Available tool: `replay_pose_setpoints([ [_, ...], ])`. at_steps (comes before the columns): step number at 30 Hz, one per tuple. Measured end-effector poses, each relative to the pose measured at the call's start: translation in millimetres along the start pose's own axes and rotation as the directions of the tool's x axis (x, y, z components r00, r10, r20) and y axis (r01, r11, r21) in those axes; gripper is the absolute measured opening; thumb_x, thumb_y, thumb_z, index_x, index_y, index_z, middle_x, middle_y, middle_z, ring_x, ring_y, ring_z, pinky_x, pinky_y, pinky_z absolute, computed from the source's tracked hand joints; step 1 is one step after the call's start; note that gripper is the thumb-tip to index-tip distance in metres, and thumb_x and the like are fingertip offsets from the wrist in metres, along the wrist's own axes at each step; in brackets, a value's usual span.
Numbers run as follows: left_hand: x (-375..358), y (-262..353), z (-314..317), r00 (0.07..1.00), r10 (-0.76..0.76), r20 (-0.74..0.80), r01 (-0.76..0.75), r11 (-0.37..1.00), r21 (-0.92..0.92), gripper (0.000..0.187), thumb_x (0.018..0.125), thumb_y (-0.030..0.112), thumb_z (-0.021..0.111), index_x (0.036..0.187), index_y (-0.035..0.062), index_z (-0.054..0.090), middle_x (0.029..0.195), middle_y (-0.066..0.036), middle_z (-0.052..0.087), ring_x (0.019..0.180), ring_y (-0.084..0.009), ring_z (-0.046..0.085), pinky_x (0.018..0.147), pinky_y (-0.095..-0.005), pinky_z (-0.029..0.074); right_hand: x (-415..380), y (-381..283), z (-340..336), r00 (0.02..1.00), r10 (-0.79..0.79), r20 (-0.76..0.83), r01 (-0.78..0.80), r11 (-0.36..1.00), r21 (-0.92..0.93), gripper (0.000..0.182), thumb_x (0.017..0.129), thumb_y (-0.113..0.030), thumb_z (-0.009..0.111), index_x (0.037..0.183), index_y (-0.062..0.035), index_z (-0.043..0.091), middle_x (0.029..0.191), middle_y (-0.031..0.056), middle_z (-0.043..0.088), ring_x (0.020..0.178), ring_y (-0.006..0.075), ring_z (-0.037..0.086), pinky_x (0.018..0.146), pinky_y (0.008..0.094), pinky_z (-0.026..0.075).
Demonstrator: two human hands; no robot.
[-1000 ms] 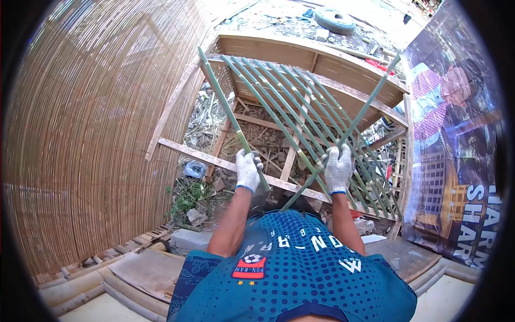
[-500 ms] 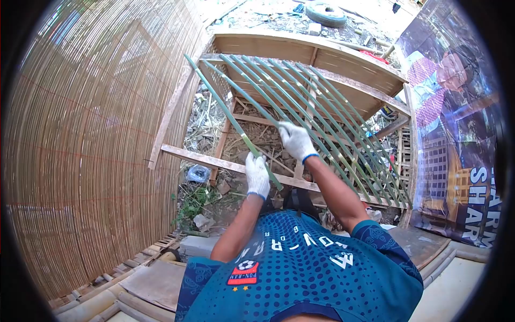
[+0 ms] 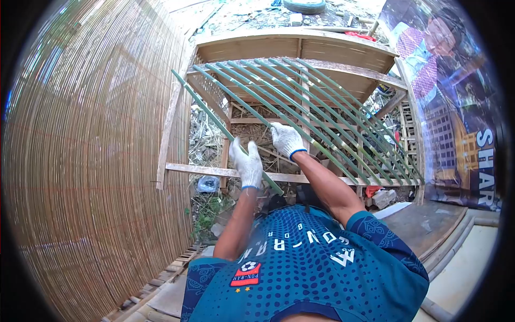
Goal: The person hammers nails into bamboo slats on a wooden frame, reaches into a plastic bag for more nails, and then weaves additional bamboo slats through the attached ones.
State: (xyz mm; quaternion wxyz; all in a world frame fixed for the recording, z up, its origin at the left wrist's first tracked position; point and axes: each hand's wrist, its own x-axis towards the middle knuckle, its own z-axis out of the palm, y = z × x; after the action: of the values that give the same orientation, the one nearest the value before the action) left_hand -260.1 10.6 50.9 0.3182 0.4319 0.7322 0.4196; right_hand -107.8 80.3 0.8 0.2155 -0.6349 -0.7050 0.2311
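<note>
A green bamboo strip [image 3: 206, 108] lies slanted across the wooden frame at its left end. My left hand [image 3: 247, 165], in a white knitted glove, is over this strip's lower part, thumb and fingers spread apart; its palm side is hidden. The strip's lower tip comes out below the hand. Just to the right, my gloved right hand [image 3: 287, 140] has its fingers curled round a second bamboo strip [image 3: 236, 99], whose lower part it hides. Several more bamboo strips [image 3: 327, 122] lie side by side at a slant across the wooden frame [image 3: 225, 172].
A tall woven bamboo screen [image 3: 107, 139] stands at left, a printed banner [image 3: 450, 118] at right. Beyond the frame rises a wooden panel [image 3: 252, 49]; farther off lies a tire [image 3: 304, 6]. Rubble, straw and a plastic bag [image 3: 208, 184] are on the ground below.
My left hand has loosened its fingers and moved up along the first strip. My right hand stays at the second strip, slightly lower. The view has shifted.
</note>
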Motion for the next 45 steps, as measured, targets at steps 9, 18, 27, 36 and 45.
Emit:
replay_pose_setpoints([
  [9, 96.1, -28.8, 65.9, 0.807, -0.182, 0.561, 0.484, 0.748, -0.454, 0.033, 0.109, 0.029, 0.054, 0.124, 0.0008, 0.062, 0.121, -0.014, 0.066, 0.103, -0.0253, 0.069, 0.084, -0.0392, 0.058, -34.3, -7.9, -22.3, 0.985, -0.013, -0.169, 0.001, 0.997, -0.073, 0.021, 0.095, -0.024, 0.066, 0.112, -0.0129, 0.069, 0.096, 0.0159, 0.071, 0.087, 0.0385, 0.07, 0.075, 0.0513, 0.057],
  [18, 114.5, -65.9, 82.4, 0.831, -0.11, 0.546, 0.364, 0.849, -0.383, 0.034, 0.099, 0.015, 0.068, 0.128, -0.0013, 0.06, 0.117, -0.013, 0.067, 0.107, -0.0282, 0.069, 0.091, -0.0399, 0.059, -239.3, 55.4, -112.5, 0.791, 0.269, -0.55, -0.263, 0.96, 0.092, 0.013, 0.096, -0.013, 0.068, 0.107, -0.0065, 0.07, 0.102, 0.0145, 0.071, 0.095, 0.0355, 0.069, 0.084, 0.0457, 0.055],
  [27, 111.9, -43.9, 79.2, 0.764, -0.288, 0.578, 0.612, 0.608, -0.506, 0.032, 0.106, 0.027, 0.059, 0.13, 0.0058, 0.057, 0.123, -0.013, 0.064, 0.116, -0.0296, 0.063, 0.098, -0.0462, 0.056, -275.0, 63.9, -105.2, 0.685, 0.715, -0.141, -0.507, 0.606, 0.612, 0.024, 0.097, -0.022, 0.073, 0.113, -0.0048, 0.071, 0.102, 0.0146, 0.077, 0.095, 0.0233, 0.077, 0.084, 0.0356, 0.059],
  [36, 111.9, -45.7, 87.0, 0.762, -0.253, 0.596, 0.598, 0.626, -0.5, 0.036, 0.107, 0.027, 0.059, 0.134, 0.0036, 0.055, 0.127, -0.015, 0.061, 0.122, -0.0311, 0.06, 0.102, -0.0461, 0.055, -266.7, 73.3, -107.2, 0.725, 0.653, -0.22, -0.438, 0.683, 0.584, 0.022, 0.095, -0.016, 0.074, 0.113, -0.0054, 0.072, 0.103, 0.0134, 0.078, 0.095, 0.0245, 0.077, 0.084, 0.0359, 0.06],
  [45, 95.7, -34.2, 98.9, 0.797, -0.216, 0.564, 0.526, 0.708, -0.472, 0.028, 0.107, 0.027, 0.055, 0.125, 0.0059, 0.059, 0.118, -0.013, 0.065, 0.112, -0.0268, 0.064, 0.094, -0.0422, 0.058, -262.2, 76.1, -110.7, 0.729, 0.576, -0.372, -0.392, 0.795, 0.462, 0.02, 0.091, -0.013, 0.076, 0.109, -0.0048, 0.075, 0.104, 0.0141, 0.077, 0.096, 0.0282, 0.076, 0.084, 0.0368, 0.059],
])
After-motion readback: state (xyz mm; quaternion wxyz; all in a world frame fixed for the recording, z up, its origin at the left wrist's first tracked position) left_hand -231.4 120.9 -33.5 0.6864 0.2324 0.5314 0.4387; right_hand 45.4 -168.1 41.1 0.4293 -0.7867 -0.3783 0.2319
